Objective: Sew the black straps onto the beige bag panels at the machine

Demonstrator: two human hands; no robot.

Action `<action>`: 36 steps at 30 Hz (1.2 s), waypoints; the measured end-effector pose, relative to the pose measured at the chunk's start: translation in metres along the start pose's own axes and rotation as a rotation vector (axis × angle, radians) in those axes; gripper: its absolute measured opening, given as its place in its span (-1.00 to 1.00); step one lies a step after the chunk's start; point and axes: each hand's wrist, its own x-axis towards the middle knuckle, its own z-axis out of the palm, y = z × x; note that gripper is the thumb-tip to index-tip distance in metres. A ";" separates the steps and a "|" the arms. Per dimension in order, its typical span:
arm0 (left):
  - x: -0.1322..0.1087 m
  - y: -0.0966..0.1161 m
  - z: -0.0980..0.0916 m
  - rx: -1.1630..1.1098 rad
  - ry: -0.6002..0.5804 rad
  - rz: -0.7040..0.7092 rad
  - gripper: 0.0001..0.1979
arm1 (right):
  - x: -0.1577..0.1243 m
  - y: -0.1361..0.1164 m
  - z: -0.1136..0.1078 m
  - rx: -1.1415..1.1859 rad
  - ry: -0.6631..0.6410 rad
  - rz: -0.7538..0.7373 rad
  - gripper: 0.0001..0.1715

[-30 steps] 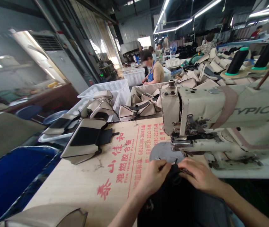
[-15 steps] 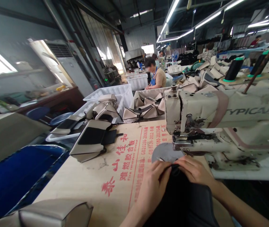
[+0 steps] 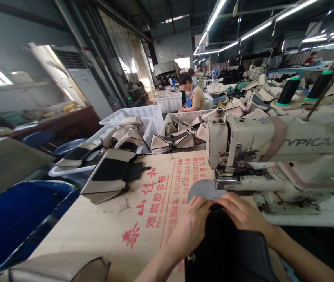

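In the head view, my left hand [image 3: 194,219] and my right hand [image 3: 241,209] meet at the upper edge of a black fabric piece [image 3: 216,243]. Both are closed on it, fingers bent and thumbs close together. Past my fingertips a grey rounded flap [image 3: 203,189] sticks out over the board. A dark panel [image 3: 253,250] hangs below my right hand. The sewing machine [image 3: 243,141] stands just beyond my right hand, its cylinder arm near the flap. My palms and fingers cover part of the fabric edge.
A plywood board [image 3: 96,231] with red print lies in front. On it rests a beige and black sewn piece [image 3: 111,174]; another beige piece [image 3: 64,266] is near left. White bins [image 3: 155,121] hold similar pieces. A blue bin [image 3: 22,219] stands left. A person [image 3: 194,96] sits behind.
My hands stay on the black fabric with only slight shifts of wrist and fingers. The view has turned a little, so the sewing machine appears slightly farther right.
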 end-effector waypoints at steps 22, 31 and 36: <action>-0.028 -0.025 0.011 -0.542 -0.059 -0.304 -0.64 | 0.004 0.008 0.005 0.200 -0.088 0.056 -0.76; 0.054 -0.032 -0.006 0.029 0.016 -0.298 -0.65 | 0.009 -0.006 0.030 0.637 0.341 0.562 -0.70; 0.113 -0.063 -0.005 0.156 -0.218 -0.243 -0.70 | 0.021 0.007 0.075 1.005 0.521 0.851 -0.51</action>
